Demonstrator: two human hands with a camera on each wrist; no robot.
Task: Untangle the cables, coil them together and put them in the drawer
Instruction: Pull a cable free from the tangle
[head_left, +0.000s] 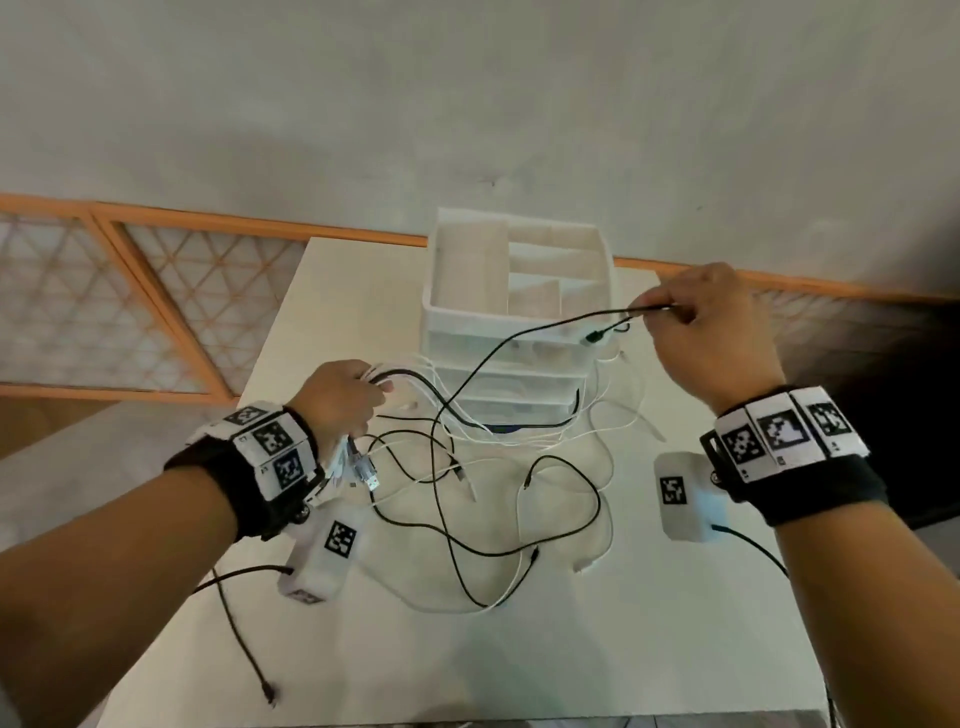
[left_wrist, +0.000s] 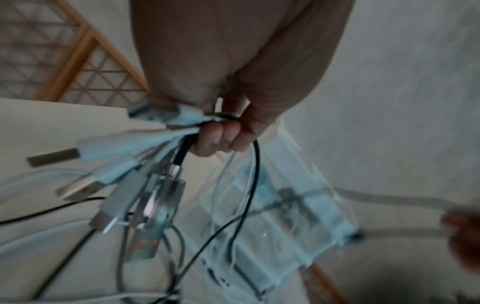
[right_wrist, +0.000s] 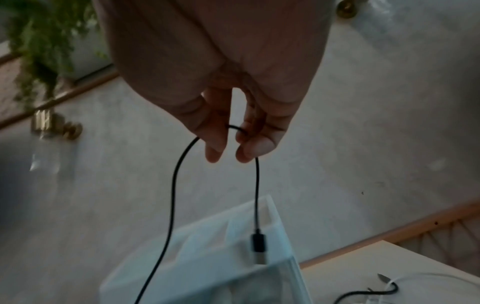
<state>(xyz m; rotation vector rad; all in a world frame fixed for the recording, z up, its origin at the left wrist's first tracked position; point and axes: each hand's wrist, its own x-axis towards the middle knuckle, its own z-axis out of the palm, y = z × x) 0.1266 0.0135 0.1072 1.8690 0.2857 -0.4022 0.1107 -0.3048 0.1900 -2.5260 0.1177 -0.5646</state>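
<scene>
Black and white cables (head_left: 498, 499) lie tangled on the white table (head_left: 597, 660) in front of a white drawer unit (head_left: 519, 312). My left hand (head_left: 343, 400) grips a bundle of cable ends, and their USB plugs (left_wrist: 116, 181) hang below my curled fingers (left_wrist: 221, 139). My right hand (head_left: 711, 322) is raised beside the unit's right top corner and pinches a black cable (right_wrist: 174, 185) near its end. Its small black plug (right_wrist: 258, 243) dangles over the unit's open top tray (right_wrist: 207, 246). The black cable (head_left: 519, 338) stretches from that hand down to the tangle.
The drawer unit (left_wrist: 272, 226) stands at the table's far middle, drawers facing me. Behind the table are a pale wall and an orange lattice rail (head_left: 130, 291). A thin black wire (head_left: 244, 639) from my wrist device trails at the front left. A plant (right_wrist: 44, 47) shows in the right wrist view.
</scene>
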